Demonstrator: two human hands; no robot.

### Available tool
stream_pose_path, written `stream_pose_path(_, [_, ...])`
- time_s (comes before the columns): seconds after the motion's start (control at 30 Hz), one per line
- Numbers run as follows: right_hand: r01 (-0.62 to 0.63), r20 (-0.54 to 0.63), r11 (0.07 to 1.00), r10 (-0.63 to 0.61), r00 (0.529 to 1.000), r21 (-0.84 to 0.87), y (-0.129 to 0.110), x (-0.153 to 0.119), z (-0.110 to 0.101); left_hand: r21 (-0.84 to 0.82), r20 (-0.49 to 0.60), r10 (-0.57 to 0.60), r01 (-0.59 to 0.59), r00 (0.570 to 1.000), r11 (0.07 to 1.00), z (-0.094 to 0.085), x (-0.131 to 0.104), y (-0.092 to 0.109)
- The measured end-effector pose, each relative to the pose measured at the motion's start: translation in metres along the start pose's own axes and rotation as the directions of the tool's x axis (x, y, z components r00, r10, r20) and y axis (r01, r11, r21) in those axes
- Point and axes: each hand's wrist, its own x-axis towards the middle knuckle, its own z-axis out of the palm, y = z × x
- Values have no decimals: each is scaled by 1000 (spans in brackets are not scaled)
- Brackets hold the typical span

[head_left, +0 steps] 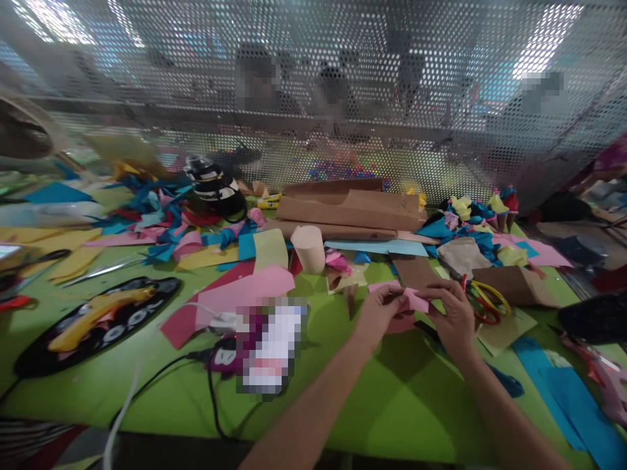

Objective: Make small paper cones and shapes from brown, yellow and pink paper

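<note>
Between my two hands is a small piece of pink paper [416, 300], held up just above the green table [392, 405]. My left hand [379, 316] pinches its left edge between thumb and fingers. On the other side, my right hand [451, 318] has its thumb and fingertips closed on the right edge. Another pink piece [399, 324] lies below them, partly covered by the hands. A thin dark object [428, 331] lies under my right hand, its kind unclear. Left of my left hand a small brown cone [349, 301] points downward.
A phone [274, 349] and cables lie left of my arms. Further left, a glue gun [100, 316] rests on a black mat [142, 323]. Behind are a pale cup-like roll [309, 249], brown cardboard [343, 209] and coloured scraps. Blue sheets [578, 411] lie right; a perforated screen [313, 78] stands behind.
</note>
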Motion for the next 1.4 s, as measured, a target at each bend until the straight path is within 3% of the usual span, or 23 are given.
stream_pose_path(0.17, [-33, 32, 998, 31, 999, 56, 1, 1, 0, -6, 2, -23, 23, 1000, 1000, -1, 3, -5])
stream_pose_path(0.33, [-27, 91, 999, 24, 996, 30, 5, 3, -1, 75, 4, 47, -47, 999, 996, -8, 6, -9])
stream_pose_path(0.5, [-38, 307, 999, 26, 951, 33, -2, 8, -9, 272, -6, 209, -199, 978, 941, -13, 8, -6])
stream_pose_path(0.6, [-68, 407, 995, 34, 913, 69, -9, 10, -13, 322, -33, 251, -228, 967, 919, -13, 8, -4])
stream_pose_path(0.7, [-89, 364, 994, 61, 929, 59, -10, 9, -9, 385, -33, 279, -245, 960, 890, -11, 5, -2])
stream_pose_path(0.9, [-29, 212, 999, 26, 977, 13, -1, 3, 3, 401, 81, 283, -292, 956, 868, -6, -1, 0])
stream_pose_path(1.4, [-30, 166, 999, 36, 986, -39, 3, 1, 2, 396, 119, 236, -264, 964, 879, -1, -5, 2])
